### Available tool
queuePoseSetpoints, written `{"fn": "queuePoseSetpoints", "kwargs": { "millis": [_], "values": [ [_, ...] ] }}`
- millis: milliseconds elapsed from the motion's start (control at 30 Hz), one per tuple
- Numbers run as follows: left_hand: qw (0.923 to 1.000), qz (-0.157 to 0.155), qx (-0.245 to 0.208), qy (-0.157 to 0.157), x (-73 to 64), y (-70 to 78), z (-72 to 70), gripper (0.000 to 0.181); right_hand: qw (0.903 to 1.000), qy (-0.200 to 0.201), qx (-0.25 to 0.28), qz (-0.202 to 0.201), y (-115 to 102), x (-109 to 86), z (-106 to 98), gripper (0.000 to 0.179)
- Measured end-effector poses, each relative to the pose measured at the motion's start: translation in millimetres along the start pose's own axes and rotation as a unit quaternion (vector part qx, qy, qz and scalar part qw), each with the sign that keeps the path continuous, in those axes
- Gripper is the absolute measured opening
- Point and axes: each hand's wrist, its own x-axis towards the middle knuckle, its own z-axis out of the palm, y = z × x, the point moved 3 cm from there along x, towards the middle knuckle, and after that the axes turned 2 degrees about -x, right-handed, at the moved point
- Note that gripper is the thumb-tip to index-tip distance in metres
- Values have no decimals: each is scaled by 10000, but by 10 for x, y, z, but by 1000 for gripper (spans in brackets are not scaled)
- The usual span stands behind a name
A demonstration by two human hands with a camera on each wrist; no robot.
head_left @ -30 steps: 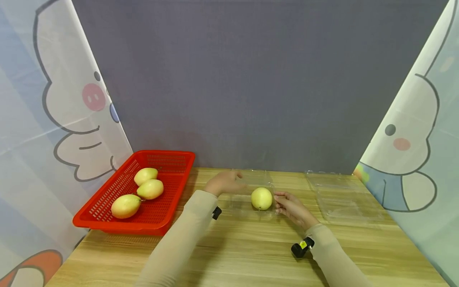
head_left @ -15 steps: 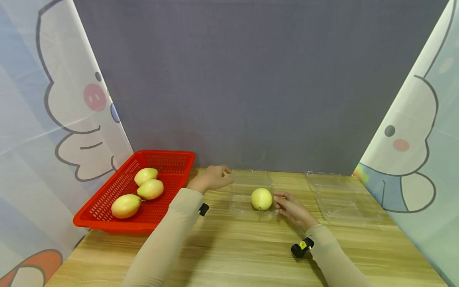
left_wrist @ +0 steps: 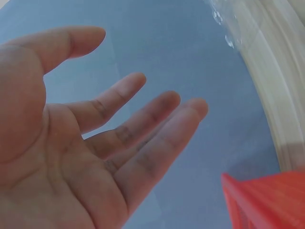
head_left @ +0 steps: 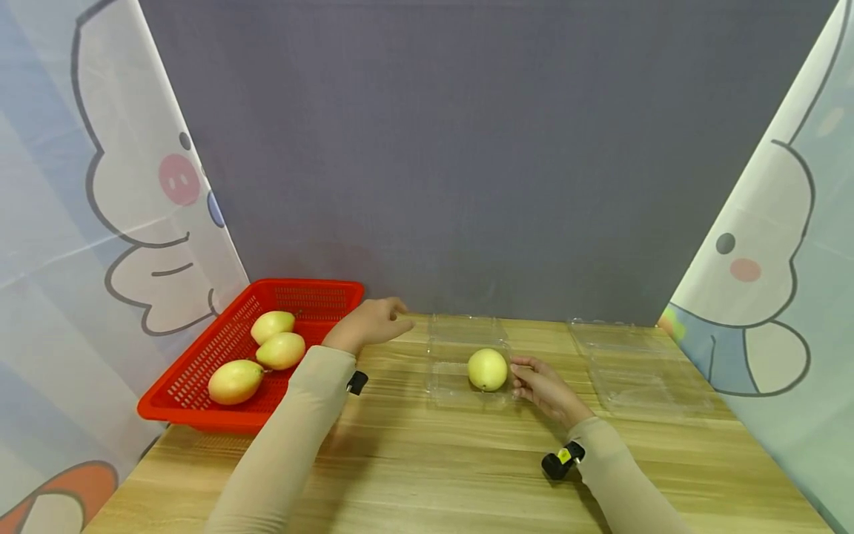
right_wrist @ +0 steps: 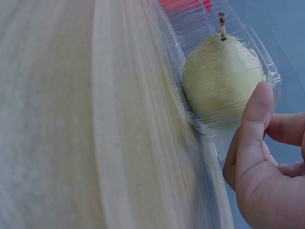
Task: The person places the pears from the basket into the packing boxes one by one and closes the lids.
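Note:
A clear plastic clamshell box (head_left: 443, 382) lies with its lid raised at the back of the table. A single pale yellow pear (head_left: 487, 369) sits in its right part, stem showing in the right wrist view (right_wrist: 221, 78). My right hand (head_left: 548, 391) pinches the box's right rim between thumb and finger, beside the pear. Empty and loosely spread, my left hand (head_left: 368, 324) hovers by the right rim of a red plastic basket (head_left: 200, 421). Inside that basket are three pears (head_left: 236, 382), grouped toward its left side.
Another clear plastic clamshell box (head_left: 647, 386) lies at the right of the wooden table (head_left: 454, 467). A dark grey panel (head_left: 480, 163) stands along the back edge. Cartoon-printed curtains (head_left: 754, 297) close off both sides.
My left hand has moved left, away from the box with the pear and over to the red basket. My right hand keeps its place at the box's rim.

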Motion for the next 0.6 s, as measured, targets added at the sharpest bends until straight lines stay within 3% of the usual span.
{"fn": "queuePoseSetpoints", "kwargs": {
  "millis": [200, 600],
  "values": [
    [9992, -329, -215, 6, -92, -153, -146, 49, 10000, 25, 0, 12, -9, -6, 2, 47],
    [9984, -474, 178, 237, -237, -361, -509, 52, 10000, -31, -13, -37, -14, -6, 0, 48]
  ]
}}
